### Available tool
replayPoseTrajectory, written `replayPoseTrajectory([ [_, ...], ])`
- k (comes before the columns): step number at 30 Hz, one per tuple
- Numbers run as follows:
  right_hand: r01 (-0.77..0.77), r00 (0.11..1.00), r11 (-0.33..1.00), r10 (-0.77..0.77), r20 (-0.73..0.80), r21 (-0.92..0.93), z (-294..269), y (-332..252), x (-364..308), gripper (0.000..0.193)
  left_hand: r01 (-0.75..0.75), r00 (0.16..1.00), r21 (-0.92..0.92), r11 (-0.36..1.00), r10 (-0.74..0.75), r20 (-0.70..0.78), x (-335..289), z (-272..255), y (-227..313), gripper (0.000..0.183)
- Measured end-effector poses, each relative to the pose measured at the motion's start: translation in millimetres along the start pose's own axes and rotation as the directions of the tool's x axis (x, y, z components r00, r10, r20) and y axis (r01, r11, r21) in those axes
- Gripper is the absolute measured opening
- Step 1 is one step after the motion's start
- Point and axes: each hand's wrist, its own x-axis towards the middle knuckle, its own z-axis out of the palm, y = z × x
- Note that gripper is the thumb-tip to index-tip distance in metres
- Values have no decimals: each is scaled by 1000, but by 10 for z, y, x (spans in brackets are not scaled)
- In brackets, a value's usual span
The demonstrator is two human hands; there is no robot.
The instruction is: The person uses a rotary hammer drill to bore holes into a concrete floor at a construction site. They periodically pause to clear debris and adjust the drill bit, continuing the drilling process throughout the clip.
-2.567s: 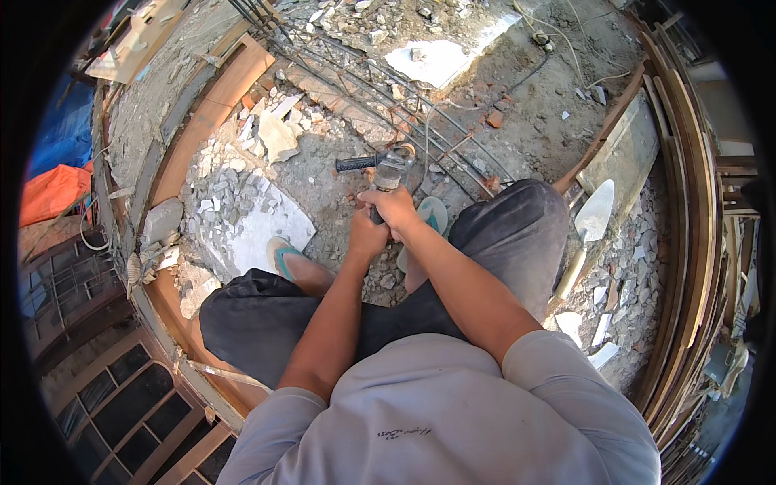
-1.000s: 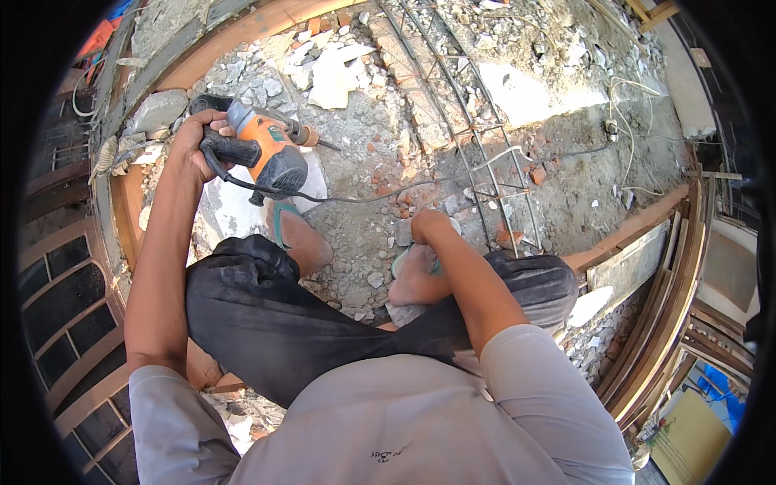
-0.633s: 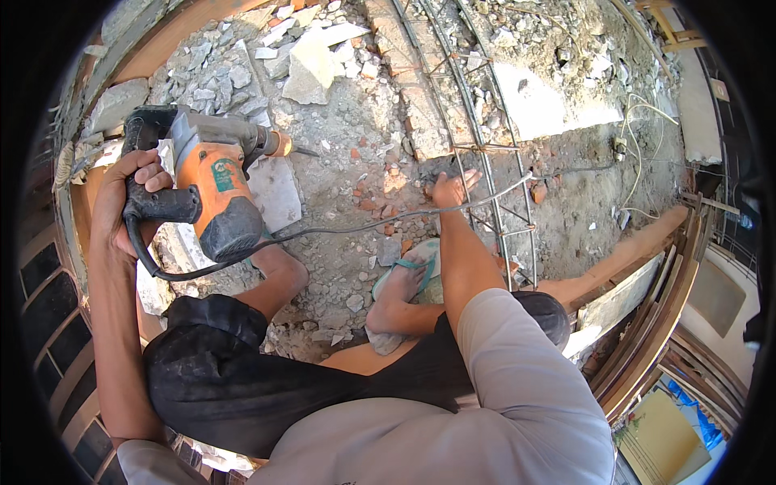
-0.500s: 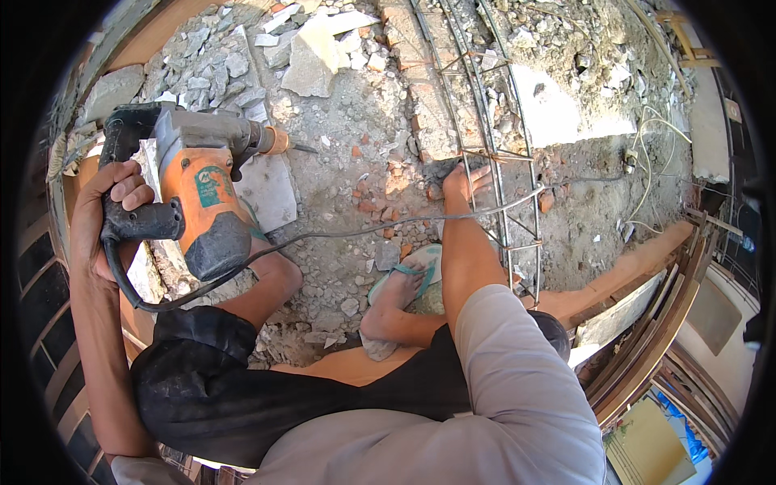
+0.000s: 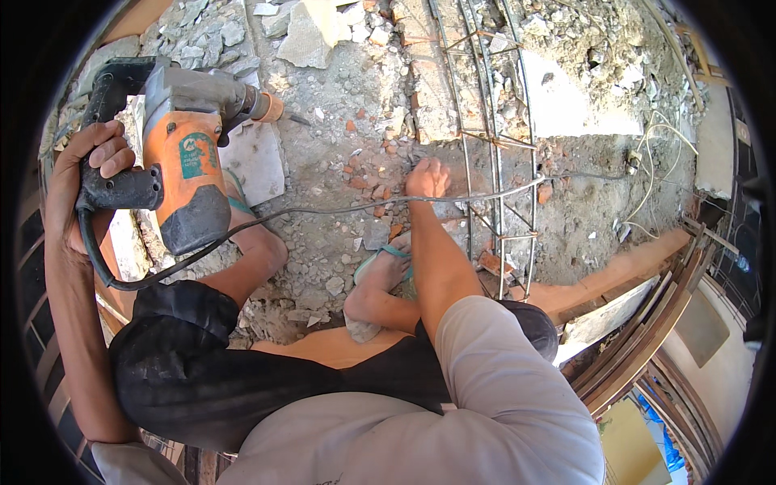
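My left hand is wrapped round the rear handle of an orange, grey and black hammer drill, held at the left with its bit pointing right. A dark power cord runs from the drill's handle across to the right, passing by my right wrist. Down at the broken ground, my right hand is closed, its fingers curled among brick bits at the near end of a brick strip. What lies in those fingers, if anything, is hidden. Just right of that hand stands a steel rebar cage.
Broken concrete slabs and rubble cover the far left. My feet in green-strapped sandals stand amid loose stones. A pale cable lies at the right, near stacked wooden boards.
My right hand has moved left, from beside the rebar to the rubble left of it, and its fingers have curled. My left hand keeps its hold on the drill.
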Motion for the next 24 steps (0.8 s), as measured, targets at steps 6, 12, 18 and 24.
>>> replayPoseTrajectory([
  [6, 340, 940, 890, -333, -78, 303, 21, -179, -518, 42, -5, 1000, 30, 1000, 5, 23, 31, 39, -10, 13],
  [12, -206, 972, 966, 184, 145, 156, -46, 220, 706, 80, 3, 999, 67, 998, -6, 42, 28, -26, -26, 11],
  [18, 206, 968, 947, -233, 88, 248, 154, -40, -467, 60, 11, 1000, 36, 999, -12, 4, 14, 105, -25, 27],
  [24, 145, 989, 935, -143, -31, 323, -71, -208, -311, 54, -5, 1000, 135, 991, 4, 4, -9, 130, -50, 27],
])
